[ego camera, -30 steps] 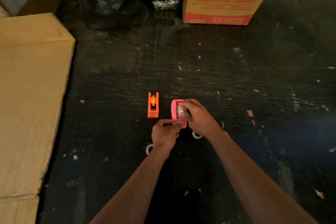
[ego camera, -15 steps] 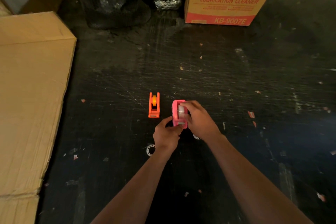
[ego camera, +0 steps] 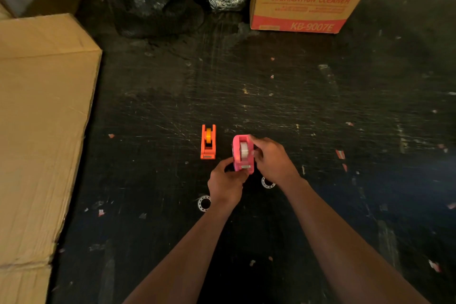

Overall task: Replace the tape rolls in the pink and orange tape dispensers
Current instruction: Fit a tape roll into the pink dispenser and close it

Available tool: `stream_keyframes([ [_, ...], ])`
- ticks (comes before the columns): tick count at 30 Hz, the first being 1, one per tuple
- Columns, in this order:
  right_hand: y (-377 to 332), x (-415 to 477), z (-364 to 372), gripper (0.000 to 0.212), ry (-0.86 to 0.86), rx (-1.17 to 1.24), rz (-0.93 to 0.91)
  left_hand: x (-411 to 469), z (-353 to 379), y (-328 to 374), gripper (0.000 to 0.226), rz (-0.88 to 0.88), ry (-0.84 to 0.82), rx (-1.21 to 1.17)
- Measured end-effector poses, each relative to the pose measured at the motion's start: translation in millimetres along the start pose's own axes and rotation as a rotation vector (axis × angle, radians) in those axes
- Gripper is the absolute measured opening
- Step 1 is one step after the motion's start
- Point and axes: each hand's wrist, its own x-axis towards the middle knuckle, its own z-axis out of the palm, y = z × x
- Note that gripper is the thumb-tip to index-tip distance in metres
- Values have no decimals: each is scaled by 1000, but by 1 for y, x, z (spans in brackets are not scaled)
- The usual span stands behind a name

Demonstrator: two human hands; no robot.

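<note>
The pink dispenser (ego camera: 243, 153) sits mid-counter, the orange dispenser (ego camera: 208, 142) at its 9 o'clock. The right hand (ego camera: 272, 159) clasps its side; the left hand (ego camera: 225, 181) pinches near the cutter. Brace firmly while drawing the tape straight toward 6 o'clock.

Pink dispenser (ego camera: 243, 153), orange dispenser (ego camera: 208, 142), scratched black table (ego camera: 271, 96).
</note>
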Motion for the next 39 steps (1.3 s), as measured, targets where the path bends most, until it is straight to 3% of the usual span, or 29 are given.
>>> stream_keyframes([
  [11, -3, -5, 4, 56, 38, 106, 53, -2, -7, 9, 56, 13, -35, 169],
  [17, -7, -10, 6, 58, 56, 152, 125, -4, -18, 20, 47, 224, 33, 459],
  [22, -6, -12, 6, 51, 92, 241, 122, -2, -14, 26, 47, 310, -34, 390],
  [30, -3, 3, -4, 50, 173, 334, 125, 17, -2, 40, 47, 310, -10, 330],
  [39, -10, 33, -20, 48, 161, 279, 144, 39, 8, 67, 42, 310, 56, 391],
])
